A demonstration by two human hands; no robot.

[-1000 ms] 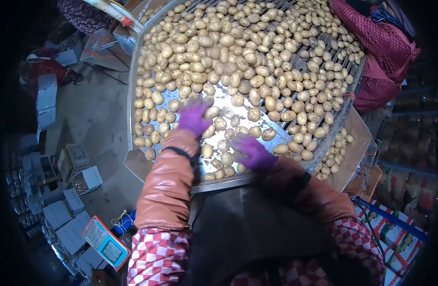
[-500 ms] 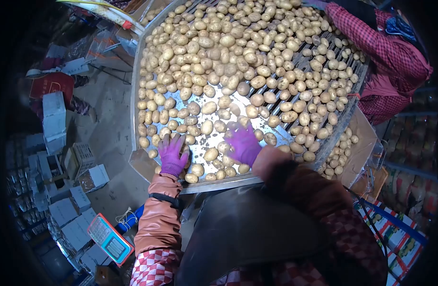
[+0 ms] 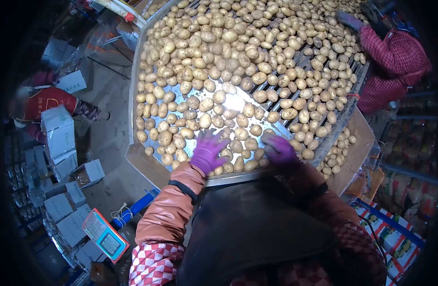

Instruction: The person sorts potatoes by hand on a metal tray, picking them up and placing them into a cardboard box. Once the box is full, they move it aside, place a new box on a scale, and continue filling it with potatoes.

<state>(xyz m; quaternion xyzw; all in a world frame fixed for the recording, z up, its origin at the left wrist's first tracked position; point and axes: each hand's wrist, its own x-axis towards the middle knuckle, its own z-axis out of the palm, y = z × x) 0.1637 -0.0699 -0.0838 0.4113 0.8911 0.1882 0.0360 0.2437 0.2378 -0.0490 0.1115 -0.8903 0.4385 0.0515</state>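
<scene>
Many potatoes [image 3: 200, 57] cover a metal sorting table [image 3: 134, 95], with bare shiny sheet metal showing between them near the front. My left hand [image 3: 208, 151], in a purple glove, lies over potatoes near the front edge, its fingers spread apart. To its right, my right hand [image 3: 280, 150], also gloved in purple, is over the front of the table beside several potatoes. Its fingers point left and are partly blurred, so whether they hold a potato is not visible. Dark slats show among the potatoes at the right.
A co-worker in a red checked jacket [image 3: 395, 52] reaches over the potatoes at the top right. Another person in a red vest [image 3: 50, 102] stands left near white boxes [image 3: 59, 138]. A scale [image 3: 104, 236] sits lower left; a cardboard box of potatoes [image 3: 359, 138] is at the right.
My left hand has moved right across the potatoes. My right hand has also shifted right, towards the slats. The co-worker's gloved hand now shows over the potatoes at the top right.
</scene>
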